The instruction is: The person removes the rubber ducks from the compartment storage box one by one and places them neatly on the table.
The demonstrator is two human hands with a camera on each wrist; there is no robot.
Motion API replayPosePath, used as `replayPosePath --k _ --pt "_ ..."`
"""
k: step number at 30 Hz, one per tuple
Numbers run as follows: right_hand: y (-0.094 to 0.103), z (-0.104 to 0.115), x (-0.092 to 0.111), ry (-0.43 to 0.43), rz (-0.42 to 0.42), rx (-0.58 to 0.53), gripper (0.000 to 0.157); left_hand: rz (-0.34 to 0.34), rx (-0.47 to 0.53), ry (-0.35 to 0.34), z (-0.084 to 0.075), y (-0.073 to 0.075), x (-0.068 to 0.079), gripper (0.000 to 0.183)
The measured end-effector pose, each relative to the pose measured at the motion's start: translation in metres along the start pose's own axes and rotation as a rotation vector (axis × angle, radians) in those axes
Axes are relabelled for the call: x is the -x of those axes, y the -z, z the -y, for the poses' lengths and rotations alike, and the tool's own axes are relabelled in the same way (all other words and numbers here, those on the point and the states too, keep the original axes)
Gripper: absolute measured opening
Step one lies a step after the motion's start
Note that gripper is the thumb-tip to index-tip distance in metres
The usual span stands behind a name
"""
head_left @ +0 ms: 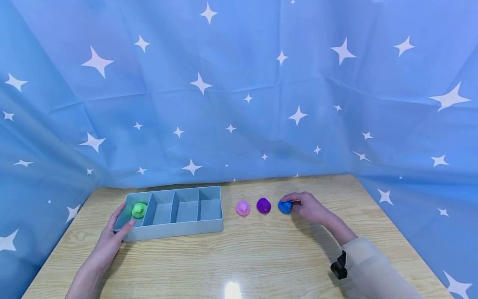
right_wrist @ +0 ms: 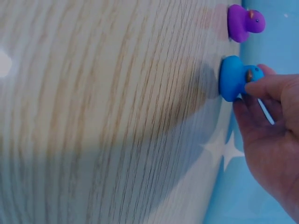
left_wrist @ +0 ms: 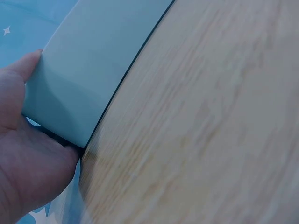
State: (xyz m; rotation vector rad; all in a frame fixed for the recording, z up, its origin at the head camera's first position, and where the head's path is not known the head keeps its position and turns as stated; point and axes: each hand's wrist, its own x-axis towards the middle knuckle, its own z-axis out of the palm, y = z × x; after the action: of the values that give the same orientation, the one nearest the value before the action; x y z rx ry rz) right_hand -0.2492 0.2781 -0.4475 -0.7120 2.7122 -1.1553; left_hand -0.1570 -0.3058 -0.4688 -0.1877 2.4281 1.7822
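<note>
My left hand (head_left: 106,241) grips the left end of a grey-blue divided tray (head_left: 179,229), its fingers spread about that end. In the left wrist view, the hand (left_wrist: 35,163) lies around the end of the tray's smooth wall (left_wrist: 88,70). A green rubber duck (head_left: 139,210) sits in the leftmost compartment. On the right, my right hand (head_left: 311,207) pinches a blue rubber duck (head_left: 285,207) that stands on the table. The right wrist view shows thumb and fingers at the head of the blue duck (right_wrist: 231,79).
A purple rubber duck (head_left: 263,205) and a pink rubber duck (head_left: 243,208) stand in a row between the tray and the blue duck. The wooden table (head_left: 209,265) is backed by a blue cloth with white stars (head_left: 239,104).
</note>
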Motion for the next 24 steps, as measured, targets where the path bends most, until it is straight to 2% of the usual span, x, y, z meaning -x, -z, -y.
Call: replayPosePath --k 8,14,20,24 --pt "0.001 0.001 -0.003 0.005 -0.024 0.016 0.034 0.008 -0.005 0.01 -0.001 0.001 0.0 0.085" --pt "0.005 0.01 -0.009 -0.042 -0.041 0.013 0.035 0.004 -0.001 0.01 -0.001 0.001 0.002 0.086" --pt "0.006 0.022 -0.012 -0.071 -0.059 0.005 0.035 0.004 -0.003 0.012 -0.001 0.001 0.0 0.087" --pt "0.004 0.035 -0.016 -0.045 -0.078 0.0 0.033 0.006 0.001 0.008 -0.001 0.002 0.0 0.087"
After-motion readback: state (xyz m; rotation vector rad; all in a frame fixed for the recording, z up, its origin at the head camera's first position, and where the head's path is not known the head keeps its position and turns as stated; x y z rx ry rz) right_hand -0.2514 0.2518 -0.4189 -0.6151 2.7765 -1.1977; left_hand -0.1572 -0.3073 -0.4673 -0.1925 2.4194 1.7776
